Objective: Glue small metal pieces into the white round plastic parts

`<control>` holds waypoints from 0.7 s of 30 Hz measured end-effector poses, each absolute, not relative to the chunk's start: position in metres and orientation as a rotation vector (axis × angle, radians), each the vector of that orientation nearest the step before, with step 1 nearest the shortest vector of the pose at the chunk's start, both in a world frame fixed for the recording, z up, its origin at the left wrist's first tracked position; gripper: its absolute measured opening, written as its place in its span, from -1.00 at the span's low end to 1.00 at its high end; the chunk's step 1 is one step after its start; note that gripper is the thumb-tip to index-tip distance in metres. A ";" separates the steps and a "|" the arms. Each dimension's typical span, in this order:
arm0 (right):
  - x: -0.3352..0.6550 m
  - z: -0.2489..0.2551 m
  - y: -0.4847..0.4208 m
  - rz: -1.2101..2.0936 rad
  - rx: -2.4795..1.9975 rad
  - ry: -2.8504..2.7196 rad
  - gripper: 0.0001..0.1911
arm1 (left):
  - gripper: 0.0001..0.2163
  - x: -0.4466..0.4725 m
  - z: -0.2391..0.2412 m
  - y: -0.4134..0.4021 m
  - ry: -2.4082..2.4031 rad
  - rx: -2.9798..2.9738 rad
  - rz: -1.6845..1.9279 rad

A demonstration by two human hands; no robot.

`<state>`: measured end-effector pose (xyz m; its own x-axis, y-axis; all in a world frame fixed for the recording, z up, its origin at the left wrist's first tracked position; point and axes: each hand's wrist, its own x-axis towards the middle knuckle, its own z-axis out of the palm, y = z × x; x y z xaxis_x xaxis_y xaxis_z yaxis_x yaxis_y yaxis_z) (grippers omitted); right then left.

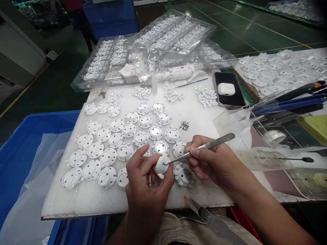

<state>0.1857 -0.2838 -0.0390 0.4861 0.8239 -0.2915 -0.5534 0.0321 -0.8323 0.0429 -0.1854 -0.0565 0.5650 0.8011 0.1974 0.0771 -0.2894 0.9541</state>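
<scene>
My left hand (149, 182) grips a small round white plastic part (161, 164) between thumb and fingers, tilted on its side above the foam board. My right hand (206, 154) pinches metal tweezers (217, 141), whose tip touches the side of that part. Whether the tips hold a tiny piece I cannot tell. Several similar white discs (125, 151) with dark dots lie in rows to the left of and behind my hands. Another disc with knobs round its rim (184, 174) lies just below my right fingers. A small heap of shiny metal bits (184, 125) sits behind my right hand.
Piles of small white pieces (206, 96) line the board's back. Behind them stand clear compartment trays (176, 34). A phone with a white earbud case (226, 89) lies back right, near brushes and tools (293, 98). A blue bin (22, 136) is at left; a person (80, 20) stands beyond.
</scene>
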 end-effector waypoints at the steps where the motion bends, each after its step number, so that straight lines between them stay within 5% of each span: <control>1: 0.186 -0.039 -0.284 1.081 -1.110 -0.299 -0.70 | -0.43 0.043 -0.057 -0.185 0.726 1.750 0.854; 21: 0.186 -0.038 -0.282 1.080 -1.167 -0.300 -0.66 | -0.47 0.041 -0.056 -0.184 0.716 1.823 0.846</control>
